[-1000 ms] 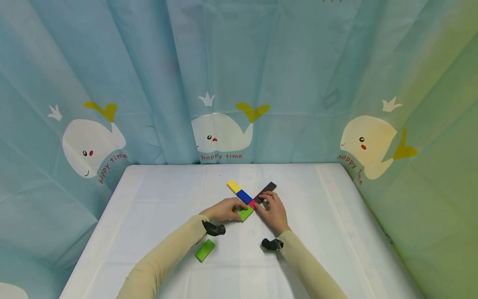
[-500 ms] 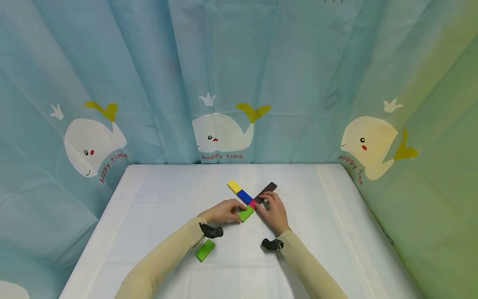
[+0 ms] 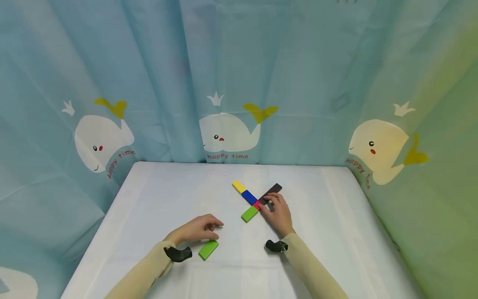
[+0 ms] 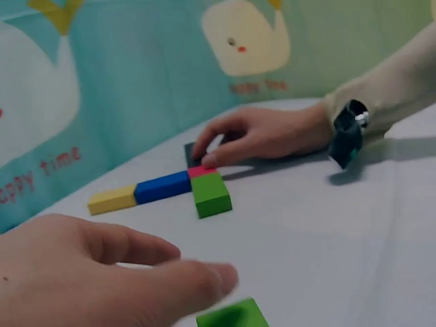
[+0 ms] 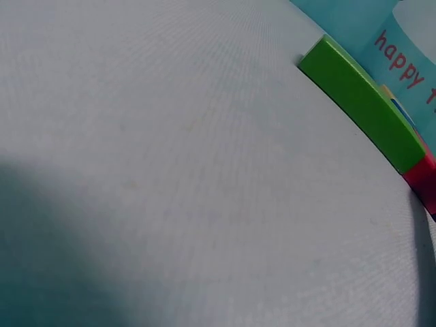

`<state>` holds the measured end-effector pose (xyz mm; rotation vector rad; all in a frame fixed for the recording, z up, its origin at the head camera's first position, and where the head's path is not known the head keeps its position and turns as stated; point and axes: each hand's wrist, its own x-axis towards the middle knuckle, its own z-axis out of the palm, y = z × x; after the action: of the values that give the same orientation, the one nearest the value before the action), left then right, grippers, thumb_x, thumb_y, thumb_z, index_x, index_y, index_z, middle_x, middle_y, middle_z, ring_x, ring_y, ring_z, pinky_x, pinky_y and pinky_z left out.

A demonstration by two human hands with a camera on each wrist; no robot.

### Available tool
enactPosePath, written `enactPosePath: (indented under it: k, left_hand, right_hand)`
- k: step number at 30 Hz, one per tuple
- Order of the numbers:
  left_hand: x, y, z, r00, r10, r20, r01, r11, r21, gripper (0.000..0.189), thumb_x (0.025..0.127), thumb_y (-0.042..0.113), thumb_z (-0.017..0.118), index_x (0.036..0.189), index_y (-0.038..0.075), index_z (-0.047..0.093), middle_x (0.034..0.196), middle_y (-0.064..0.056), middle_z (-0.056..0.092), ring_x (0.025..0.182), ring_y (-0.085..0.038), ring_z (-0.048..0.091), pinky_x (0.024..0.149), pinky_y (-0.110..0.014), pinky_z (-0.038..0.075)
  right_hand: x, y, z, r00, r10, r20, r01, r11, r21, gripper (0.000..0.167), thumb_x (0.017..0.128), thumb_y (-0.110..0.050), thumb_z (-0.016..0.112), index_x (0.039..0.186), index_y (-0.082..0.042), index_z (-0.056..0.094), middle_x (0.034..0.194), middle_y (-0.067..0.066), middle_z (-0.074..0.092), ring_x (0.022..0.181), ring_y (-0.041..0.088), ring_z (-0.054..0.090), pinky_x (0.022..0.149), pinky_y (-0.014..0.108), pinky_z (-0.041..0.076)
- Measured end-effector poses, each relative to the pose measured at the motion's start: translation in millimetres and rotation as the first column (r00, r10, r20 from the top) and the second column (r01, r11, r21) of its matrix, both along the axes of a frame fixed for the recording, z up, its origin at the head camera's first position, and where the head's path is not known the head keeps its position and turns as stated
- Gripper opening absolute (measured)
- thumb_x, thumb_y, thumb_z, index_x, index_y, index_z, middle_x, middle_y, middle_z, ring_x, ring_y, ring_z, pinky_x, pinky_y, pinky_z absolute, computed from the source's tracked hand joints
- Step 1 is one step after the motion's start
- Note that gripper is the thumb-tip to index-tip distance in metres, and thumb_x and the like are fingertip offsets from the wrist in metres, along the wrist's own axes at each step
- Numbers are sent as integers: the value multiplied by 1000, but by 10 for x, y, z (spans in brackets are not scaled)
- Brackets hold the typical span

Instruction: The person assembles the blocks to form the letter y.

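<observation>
On the table, a yellow block point(image 3: 239, 187), a blue block point(image 3: 249, 197) and a red block point(image 3: 257, 205) form a diagonal line. A green block point(image 3: 249, 214) and a dark brown or black block point(image 3: 276, 187) join the red one on opposite sides. My right hand point(image 3: 279, 214) holds the dark block near its inner end, fingers over it and thumb beside the red block. A second green block point(image 3: 208, 250) lies apart, and just above it hovers my left hand point(image 3: 196, 229), fingers loosely bent around nothing. The right wrist view shows no fingers, only the joined green block point(image 5: 364, 105) and part of the red.
The white table point(image 3: 168, 191) ends at a hanging blue curtain point(image 3: 231, 74) printed with whales, which also closes off both sides. Each wrist carries a black strap-like mount; the right one point(image 3: 276, 246) sits just above the tabletop.
My left hand has let go of the joined green block and moved left and toward me, to the loose green block. My right hand stays at the dark block. The head view has shifted slightly.
</observation>
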<state>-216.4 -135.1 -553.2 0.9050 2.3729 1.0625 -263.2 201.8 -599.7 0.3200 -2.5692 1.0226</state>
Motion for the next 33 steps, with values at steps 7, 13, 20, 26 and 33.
enactPosePath:
  k: [7,13,20,26,33]
  left_hand:
    - [355,-71,-3,996,-52,73,51,999,17,57,88,24,75,138,10,53,127,-3,50,100,-13,52,83,-26,46]
    - [472,-18,24,991,-105,79,111,990,-85,68,85,21,78,145,15,46,145,-6,37,121,-15,47,96,-30,44]
    - [625,-63,306,991,-53,124,85,959,-271,84,77,8,82,149,18,41,151,-9,30,133,-27,40,99,-37,43]
    - [698,-69,353,992,-42,121,74,959,-275,88,74,-13,71,150,19,41,143,-8,33,112,-16,49,76,-24,43]
    - [576,4,130,993,-90,77,100,986,-137,77,82,-4,71,150,15,40,146,-3,36,81,-4,49,68,-19,43]
  right_hand:
    - [28,79,-27,1000,-8,-2,8,1000,2,35,85,-27,78,111,-6,69,122,12,56,96,26,58,84,43,47]
    - [29,72,-32,1000,-3,-29,3,1000,-3,35,84,-27,79,110,-5,69,121,13,56,94,26,58,82,44,47]
    - [29,19,-45,1000,6,-18,-6,1000,3,36,85,-28,78,111,-5,69,121,13,56,95,27,58,84,44,46]
    - [16,23,-26,999,5,-32,-5,1000,1,36,84,-25,79,111,-4,69,121,13,56,96,27,58,84,45,46]
    - [-18,2,-29,1000,11,-17,-11,1000,3,36,85,-26,78,112,-5,68,122,11,55,100,27,58,87,45,46]
